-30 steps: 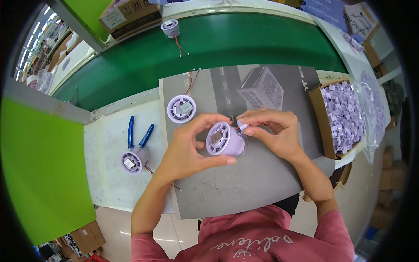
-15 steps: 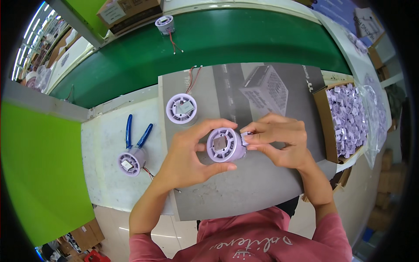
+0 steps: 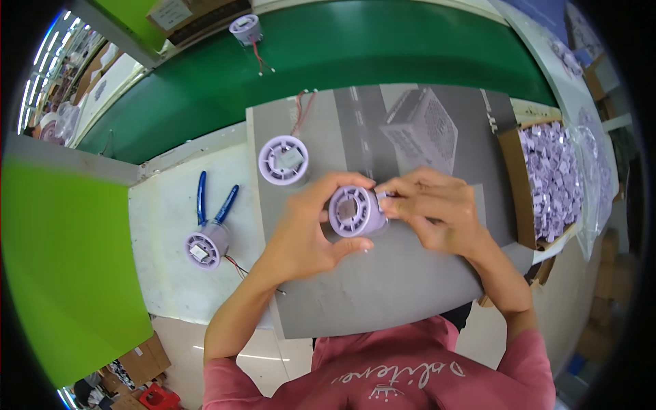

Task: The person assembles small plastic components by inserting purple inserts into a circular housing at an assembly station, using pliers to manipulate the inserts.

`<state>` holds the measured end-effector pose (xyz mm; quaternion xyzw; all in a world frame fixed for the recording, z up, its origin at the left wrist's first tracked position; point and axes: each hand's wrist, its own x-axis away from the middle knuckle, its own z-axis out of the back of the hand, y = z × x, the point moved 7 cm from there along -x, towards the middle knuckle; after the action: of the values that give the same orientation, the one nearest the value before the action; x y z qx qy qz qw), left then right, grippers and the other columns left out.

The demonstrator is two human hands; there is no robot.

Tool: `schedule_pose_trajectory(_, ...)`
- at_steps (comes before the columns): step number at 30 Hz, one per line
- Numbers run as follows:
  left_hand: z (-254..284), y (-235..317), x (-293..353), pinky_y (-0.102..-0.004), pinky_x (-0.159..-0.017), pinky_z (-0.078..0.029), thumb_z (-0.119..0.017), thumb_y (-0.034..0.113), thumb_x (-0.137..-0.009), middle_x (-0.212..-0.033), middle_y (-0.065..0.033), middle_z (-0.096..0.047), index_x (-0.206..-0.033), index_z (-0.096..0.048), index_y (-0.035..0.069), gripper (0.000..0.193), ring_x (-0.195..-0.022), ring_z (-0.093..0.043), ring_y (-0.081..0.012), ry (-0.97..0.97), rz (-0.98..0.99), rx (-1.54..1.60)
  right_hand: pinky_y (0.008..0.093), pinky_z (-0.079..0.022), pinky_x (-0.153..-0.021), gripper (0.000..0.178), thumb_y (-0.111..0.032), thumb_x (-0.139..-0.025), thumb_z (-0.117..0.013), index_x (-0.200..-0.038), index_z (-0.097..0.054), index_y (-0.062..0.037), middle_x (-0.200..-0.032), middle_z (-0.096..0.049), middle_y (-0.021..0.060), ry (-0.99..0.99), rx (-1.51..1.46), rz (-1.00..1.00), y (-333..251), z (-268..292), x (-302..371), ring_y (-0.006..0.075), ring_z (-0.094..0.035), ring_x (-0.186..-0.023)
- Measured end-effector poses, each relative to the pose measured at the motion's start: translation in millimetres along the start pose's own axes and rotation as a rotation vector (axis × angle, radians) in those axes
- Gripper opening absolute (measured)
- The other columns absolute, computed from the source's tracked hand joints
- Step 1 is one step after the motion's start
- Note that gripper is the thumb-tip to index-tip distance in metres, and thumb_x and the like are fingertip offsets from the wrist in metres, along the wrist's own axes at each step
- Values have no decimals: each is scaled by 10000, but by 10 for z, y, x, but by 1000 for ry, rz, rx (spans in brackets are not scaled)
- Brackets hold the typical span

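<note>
Frame centre: left hand (image 3: 301, 236) grips a lilac housing (image 3: 353, 211) above the grey mat (image 3: 383, 287). Right hand (image 3: 437, 208) fingers pinch closed at its right rim. Pliers (image 3: 208, 201) lie left.

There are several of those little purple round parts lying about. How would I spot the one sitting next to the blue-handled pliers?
Start at the grey mat in the middle and move off its left edge onto the pale bench. There the blue-handled pliers lie, and the purple round part rests right at their jaw end. Unlike the others, it is off the mat and untouched, trailing thin wires.
</note>
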<state>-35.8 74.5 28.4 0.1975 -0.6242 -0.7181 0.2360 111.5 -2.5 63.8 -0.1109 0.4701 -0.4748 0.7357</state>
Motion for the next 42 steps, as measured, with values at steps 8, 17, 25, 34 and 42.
schedule_pose_trajectory(8, -39, 147, -18, -359, -875, -526, -884, 75, -633, -1173, -123, -646, -1225, -534, 72, 688, -1062, -658, -317, 23, -161, -298, 340, -590, -719, 261, 18, -731, -773, -980, -759, -56, -990, -733, 115, -84, -69, -123, 95, 33, 5, 256, -691, -887)
schedule_pose_trajectory(17, -56, 123, 25, -403, -869, -527, -867, 78, -650, -1160, -162, -648, -1236, -524, 54, 680, -1051, -640, -380, -26, -130, -252, 406, -517, -905, 232, -124, -960, -573, -1119, -698, -10, -1061, -721, 139, 191, 248, -252, -405, 299, -397, 320, -658, -1031)
schedule_pose_trajectory(25, -88, 19, 57, -460, -886, -511, -866, 95, -661, -1151, -245, -632, -1258, -504, -22, 708, -1076, -594, -474, -67, -152, -243, 331, -532, -707, 476, -374, -1087, -328, -1163, -626, -11, -878, -711, 136, -42, -375, -576, 255, -596, -325, 224, -686, -798)
schedule_pose_trajectory(34, -79, 44, -9, -392, -802, -540, -904, 139, -635, -1067, -203, -633, -1183, -545, -27, 676, -956, -643, -383, -65, -232, -302, 239, -509, -705, 564, -480, -1084, -263, -1146, -582, -19, -870, -665, 68, -51, -420, -600, 231, -535, -385, 110, -609, -797)
schedule_pose_trajectory(42, -201, 197, -76, -406, -835, -536, -896, 158, -639, -1049, -173, -675, -1179, -590, 20, 636, -975, -667, -374, -82, -248, -458, 306, -505, -792, 439, -406, -1081, -370, -1167, -624, -58, -920, -695, 91, -65, -590, -630, 301, -408, -233, 161, -646, -874)
